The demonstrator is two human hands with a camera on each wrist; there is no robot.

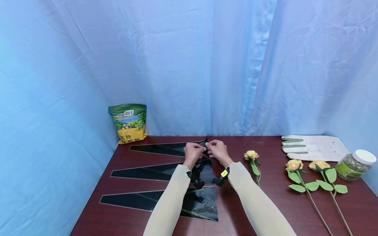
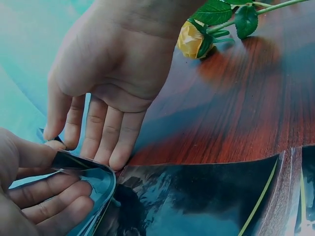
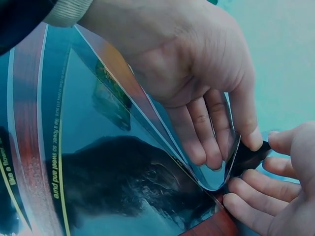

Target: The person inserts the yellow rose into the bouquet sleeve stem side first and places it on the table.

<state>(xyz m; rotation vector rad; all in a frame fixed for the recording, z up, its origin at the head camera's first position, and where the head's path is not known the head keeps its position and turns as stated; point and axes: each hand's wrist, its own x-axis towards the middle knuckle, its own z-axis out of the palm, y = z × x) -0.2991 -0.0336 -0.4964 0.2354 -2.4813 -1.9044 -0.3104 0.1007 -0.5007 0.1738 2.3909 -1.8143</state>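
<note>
Three black, tapered flower sleeves of glossy clear-edged film lie in a row on the table, wide ends to the right. At the wide end of the farthest flower sleeve (image 1: 168,148), my left hand (image 1: 193,153) and right hand (image 1: 217,151) meet, thumb and forefinger of each pinching the film's edge. That edge is lifted and bent into a curve. In the left wrist view the left hand (image 2: 39,191) has its other fingers under the raised film. From the right wrist view, the right hand (image 3: 280,182) holds the dark corner beside the left fingertips. The middle sleeve (image 1: 141,173) and nearest sleeve (image 1: 133,200) lie flat.
A green-and-yellow fertilizer bag (image 1: 131,124) stands at the back left. To the right lie a single yellow rose (image 1: 251,155), two more yellow roses (image 1: 294,165), white-and-green gloves (image 1: 319,147) and a white-lidded jar (image 1: 354,165). Blue curtains (image 1: 177,65) surround the table (image 1: 265,203).
</note>
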